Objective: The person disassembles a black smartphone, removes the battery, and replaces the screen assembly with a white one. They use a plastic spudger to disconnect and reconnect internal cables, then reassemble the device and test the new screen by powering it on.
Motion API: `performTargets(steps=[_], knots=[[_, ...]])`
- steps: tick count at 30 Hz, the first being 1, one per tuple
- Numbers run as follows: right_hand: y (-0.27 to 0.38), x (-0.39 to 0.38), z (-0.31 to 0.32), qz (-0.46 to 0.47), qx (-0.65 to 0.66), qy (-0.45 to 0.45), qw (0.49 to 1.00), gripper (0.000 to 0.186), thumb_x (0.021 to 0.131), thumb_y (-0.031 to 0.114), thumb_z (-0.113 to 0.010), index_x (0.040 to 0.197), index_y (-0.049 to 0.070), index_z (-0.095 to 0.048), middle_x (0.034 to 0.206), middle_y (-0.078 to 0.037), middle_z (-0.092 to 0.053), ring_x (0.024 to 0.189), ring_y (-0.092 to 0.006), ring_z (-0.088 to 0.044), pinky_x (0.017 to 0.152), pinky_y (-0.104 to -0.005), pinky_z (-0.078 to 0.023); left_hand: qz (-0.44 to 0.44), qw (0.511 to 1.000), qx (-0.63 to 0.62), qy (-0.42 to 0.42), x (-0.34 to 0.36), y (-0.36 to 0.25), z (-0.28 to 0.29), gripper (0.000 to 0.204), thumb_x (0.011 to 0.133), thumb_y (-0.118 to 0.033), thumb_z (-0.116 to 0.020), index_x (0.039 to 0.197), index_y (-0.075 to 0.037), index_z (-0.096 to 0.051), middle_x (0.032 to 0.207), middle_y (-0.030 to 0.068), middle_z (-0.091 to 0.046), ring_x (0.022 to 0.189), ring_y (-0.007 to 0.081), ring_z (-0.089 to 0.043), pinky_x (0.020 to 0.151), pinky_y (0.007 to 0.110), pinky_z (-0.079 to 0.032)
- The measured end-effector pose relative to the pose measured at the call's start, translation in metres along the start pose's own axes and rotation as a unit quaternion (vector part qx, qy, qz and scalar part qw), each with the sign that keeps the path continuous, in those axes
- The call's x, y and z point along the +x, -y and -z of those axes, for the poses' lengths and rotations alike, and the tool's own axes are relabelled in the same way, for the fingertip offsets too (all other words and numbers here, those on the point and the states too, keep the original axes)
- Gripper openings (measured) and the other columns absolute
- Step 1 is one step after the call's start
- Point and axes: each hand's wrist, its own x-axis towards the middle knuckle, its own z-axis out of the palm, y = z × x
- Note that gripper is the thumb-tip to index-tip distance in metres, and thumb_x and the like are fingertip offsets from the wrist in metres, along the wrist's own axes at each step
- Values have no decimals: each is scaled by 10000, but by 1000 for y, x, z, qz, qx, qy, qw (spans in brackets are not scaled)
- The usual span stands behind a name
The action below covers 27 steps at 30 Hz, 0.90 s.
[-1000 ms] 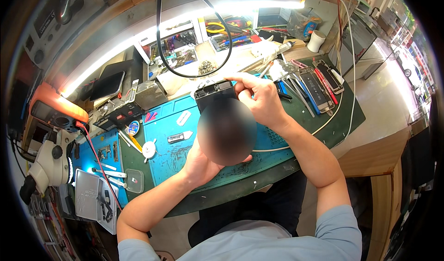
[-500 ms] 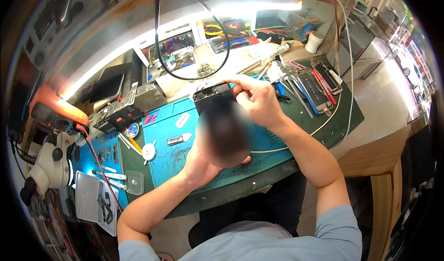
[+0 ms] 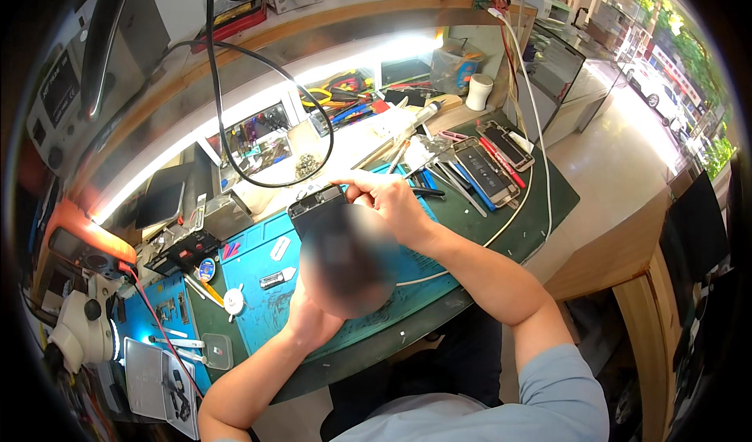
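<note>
My left hand [image 3: 312,318] is closed round a dark phone [image 3: 315,205] with its internal parts showing at the top; a blurred patch hides the fingers and most of the phone. My right hand [image 3: 392,211] grips the phone's upper right edge, index finger along the top, other fingers curled. The phone is above a blue silicone mat [image 3: 251,309]. Left of it lie a small grey-and-white strip [image 3: 276,278] and a round white item [image 3: 233,302]. A white cable [image 3: 501,234] runs across the right of the bench.
Opened phones [image 3: 484,176] and tweezers [image 3: 458,187] lie at right. An orange meter [image 3: 84,242], microscope [image 3: 82,332] and metal case [image 3: 145,371] stand at left. A black cable loop [image 3: 274,180] hangs over the bench; tool trays [image 3: 345,97] fill the back shelf.
The view has shifted, so the bench, hands and phone sit lower and further left, with more shelf showing above. Both hands remain on the phone in much the same pose.
</note>
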Motion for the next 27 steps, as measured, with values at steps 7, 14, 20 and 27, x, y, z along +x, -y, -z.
performTargets(steps=[7, 14, 20, 27], knots=[[2, 0, -1, 10, -5, -4, 1000, 402, 847, 1, -586, 1216, 34, -741, 804, -122, -748, 641, -236, -715, 639, -362, -571, -1, 1000, -3, -3, -1, 0, 0, 787, 1088, -681, -177, 1569, -104, -411, 1519, 165, -512, 1383, 345, -540, 1037, 589, -564], [-3, -2, -5, 9, -6, -14, 1000, 436, 852, -45, -562, 1243, 38, -738, 774, -89, -702, 632, -169, -656, 622, -314, -544, 27, 998, -49, 41, -4, -9, -12, 805, 1078, -695, -165, 1593, -110, -369, 1550, 163, -487, 1412, 345, -520, 1068, 605, -543], [-2, -1, -4, 11, -12, -13, 1000, 419, 849, -14, -579, 1231, 45, -741, 785, -101, -724, 636, -205, -684, 625, -342, -554, 19, 998, -59, 33, -4, -9, -15, 780, 1090, -677, -193, 1572, -104, -412, 1534, 164, -503, 1395, 348, -534, 1033, 593, -568], [0, -2, -5, 0, 1, -3, 1000, 458, 855, -63, -554, 1261, 42, -737, 765, -69, -676, 625, -125, -615, 614, -285, -525, 19, 998, -52, 32, -7, -10, -15, 782, 1087, -681, -200, 1579, -108, -402, 1546, 159, -493, 1413, 351, -514, 1057, 606, -547]])
